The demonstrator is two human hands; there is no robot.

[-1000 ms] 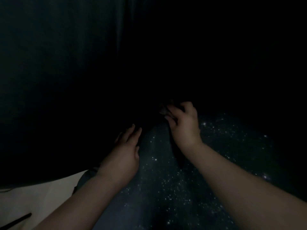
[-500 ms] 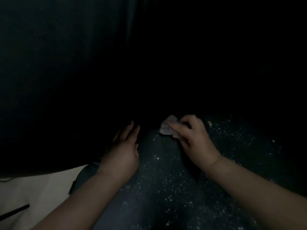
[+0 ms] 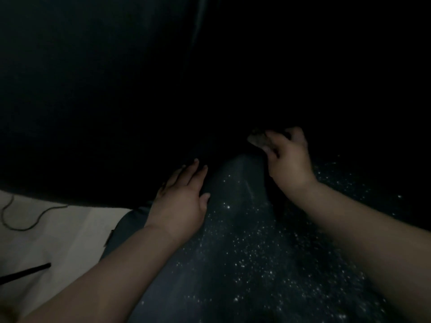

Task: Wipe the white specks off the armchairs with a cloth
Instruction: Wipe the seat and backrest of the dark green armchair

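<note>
The scene is very dark. A dark grey armchair seat (image 3: 238, 229) fills the lower middle, dotted with many white specks (image 3: 254, 250). My right hand (image 3: 286, 159) grips a small pale cloth (image 3: 256, 138) at the far end of the seat, where it meets the black backrest. Fingers straight, my left hand (image 3: 182, 201) rests flat on the seat's left edge. Both forearms reach in from the bottom of the frame.
The black backrest or armrest (image 3: 116, 101) rises across the upper half of the view. A pale floor (image 3: 58, 234) shows at the lower left, with a thin cable (image 3: 23, 220) and a dark rod (image 3: 25, 272) lying on it.
My right hand has carried the cloth away from me, back toward the seat's far end and into shadow. The left hand has stayed in place.
</note>
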